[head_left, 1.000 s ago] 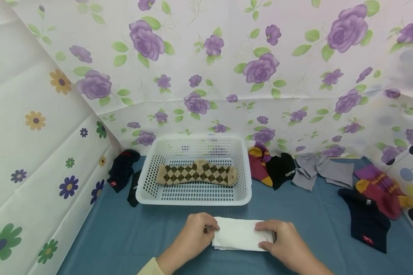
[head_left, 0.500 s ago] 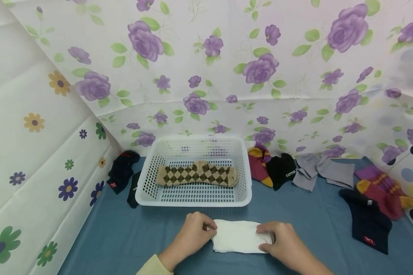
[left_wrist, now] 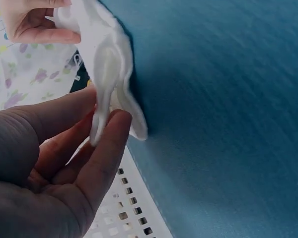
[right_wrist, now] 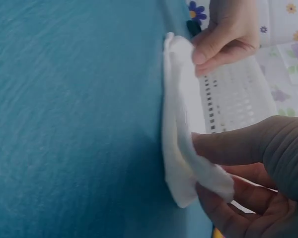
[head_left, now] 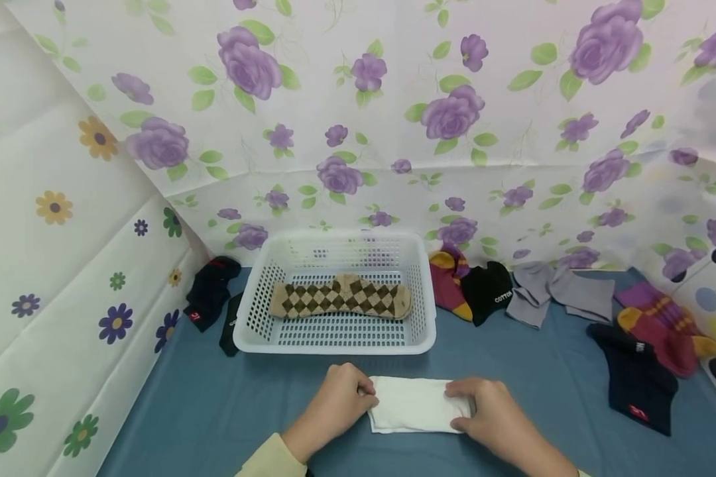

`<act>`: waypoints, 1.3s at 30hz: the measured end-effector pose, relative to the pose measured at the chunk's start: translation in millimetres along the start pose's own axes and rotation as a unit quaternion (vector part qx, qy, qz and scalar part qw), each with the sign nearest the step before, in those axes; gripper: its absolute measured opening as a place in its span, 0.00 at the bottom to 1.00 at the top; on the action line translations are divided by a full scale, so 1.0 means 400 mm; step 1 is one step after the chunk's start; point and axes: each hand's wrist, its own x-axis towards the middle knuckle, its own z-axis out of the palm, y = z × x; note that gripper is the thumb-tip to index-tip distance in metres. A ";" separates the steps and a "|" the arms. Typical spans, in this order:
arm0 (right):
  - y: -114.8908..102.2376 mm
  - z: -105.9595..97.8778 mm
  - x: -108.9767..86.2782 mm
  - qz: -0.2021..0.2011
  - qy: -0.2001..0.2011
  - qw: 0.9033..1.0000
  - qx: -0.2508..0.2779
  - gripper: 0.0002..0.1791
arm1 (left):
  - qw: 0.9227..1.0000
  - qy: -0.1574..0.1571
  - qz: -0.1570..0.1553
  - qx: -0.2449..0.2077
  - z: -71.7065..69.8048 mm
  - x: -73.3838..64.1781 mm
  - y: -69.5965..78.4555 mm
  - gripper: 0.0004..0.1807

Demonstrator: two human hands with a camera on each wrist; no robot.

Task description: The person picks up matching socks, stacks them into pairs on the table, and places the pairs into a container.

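A folded white sock point(head_left: 417, 405) lies lengthwise on the blue cloth in front of the basket. At its left end, my left hand point(head_left: 341, 401) pinches the edge between thumb and fingers; the left wrist view shows the sock's layers point(left_wrist: 109, 64) parted there. My right hand point(head_left: 494, 411) grips the right end, its thumb on the near side and fingers on the far side. In the right wrist view, a top layer of the sock point(right_wrist: 181, 114) rises between the right thumb and fingers, with another layer lying beneath.
A white perforated basket point(head_left: 334, 349) holds tan-and-brown argyle socks point(head_left: 343, 298). Dark socks point(head_left: 211, 291) lie left of it. To its right are maroon-yellow socks point(head_left: 450, 288), a black sock point(head_left: 486, 291), grey socks point(head_left: 561, 291), more maroon-purple socks point(head_left: 662, 328) and a navy sock point(head_left: 635, 377). Floral sheets hang behind.
Both hands keep their hold on the two ends of the white sock. The right hand has shifted very slightly right, and the sock's near edges lie a little more even.
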 end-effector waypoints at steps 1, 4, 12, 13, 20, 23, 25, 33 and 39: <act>0.002 0.004 0.002 0.000 -0.004 1.000 -0.003 0.22 | 1.000 -0.002 -0.006 0.009 0.002 0.000 0.001 0.03; 0.011 0.013 0.007 -0.013 -0.004 1.000 -0.019 0.22 | 0.999 -0.006 -0.022 0.045 0.009 0.001 0.003 0.02; 0.012 0.018 0.010 -0.022 0.004 0.998 -0.059 0.21 | 0.995 0.009 -0.019 0.101 0.010 0.004 0.008 0.04; 0.010 0.016 0.009 -0.021 0.005 0.998 -0.062 0.21 | 0.995 0.015 -0.013 0.101 0.008 0.004 0.010 0.04; 0.005 -0.010 0.001 -0.038 0.062 0.995 -0.063 0.15 | 0.995 0.039 -0.014 0.086 -0.009 0.005 0.019 0.12; 0.006 -0.014 0.004 -0.034 0.070 0.995 -0.060 0.16 | 0.996 0.032 -0.028 0.075 -0.010 0.008 0.018 0.15; 0.009 -0.012 0.007 -0.023 0.061 0.996 -0.060 0.20 | 0.996 0.026 -0.033 0.073 -0.008 0.009 0.017 0.14; 0.028 0.005 0.026 -0.008 0.030 0.998 -0.053 0.24 | 0.997 -0.001 -0.045 0.066 0.000 0.022 0.005 0.12; 0.027 0.010 0.032 -0.019 0.029 0.998 -0.051 0.17 | 0.996 -0.028 -0.060 0.056 0.001 0.030 -0.004 0.17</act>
